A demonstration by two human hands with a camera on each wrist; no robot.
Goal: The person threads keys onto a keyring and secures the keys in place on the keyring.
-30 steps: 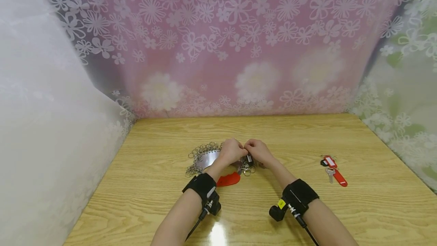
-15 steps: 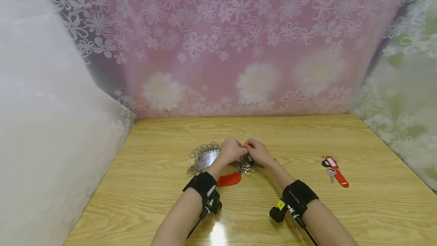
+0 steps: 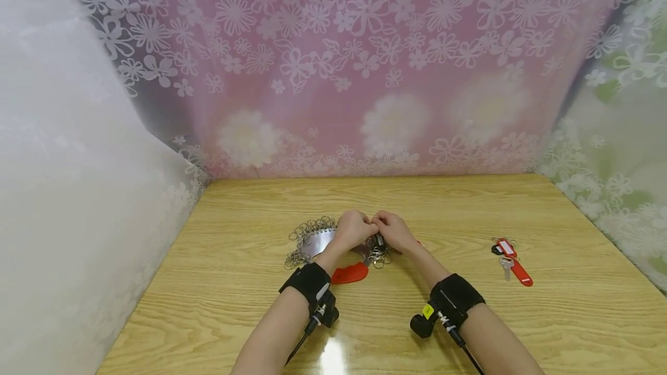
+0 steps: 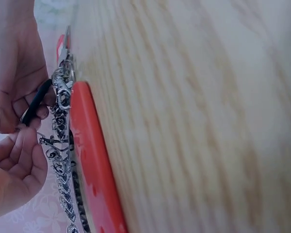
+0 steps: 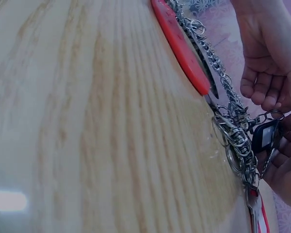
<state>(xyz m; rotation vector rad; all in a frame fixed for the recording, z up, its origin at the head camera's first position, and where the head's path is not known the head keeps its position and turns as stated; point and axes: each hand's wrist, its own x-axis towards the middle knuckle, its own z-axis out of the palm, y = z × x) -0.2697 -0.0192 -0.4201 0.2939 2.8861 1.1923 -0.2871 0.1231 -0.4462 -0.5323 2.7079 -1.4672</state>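
Note:
A metal key carrier plate [image 3: 315, 243] with many small rings along its edge lies on the table, its red handle [image 3: 350, 274] toward me. At its right end my left hand [image 3: 353, 230] and right hand [image 3: 394, 231] meet, fingertips nearly touching. Both pinch a key ring [image 5: 267, 112], partly covered by fingers. From that ring hangs a black key tag [image 5: 264, 137] with a white label, against the right hand's curled fingers. A key [image 5: 269, 162] dangles beside it. The left hand hides part of the plate.
To the right, apart from the carrier, lie two red key tags [image 3: 521, 272], a key [image 3: 506, 268] and a small black tag [image 3: 497, 249] on the wooden table [image 3: 250, 317]. A floral curtain [image 3: 333, 103] hangs behind.
Both hands stay almost in place at the ring. The black key tag between them has tilted slightly. The head view has shifted a little.

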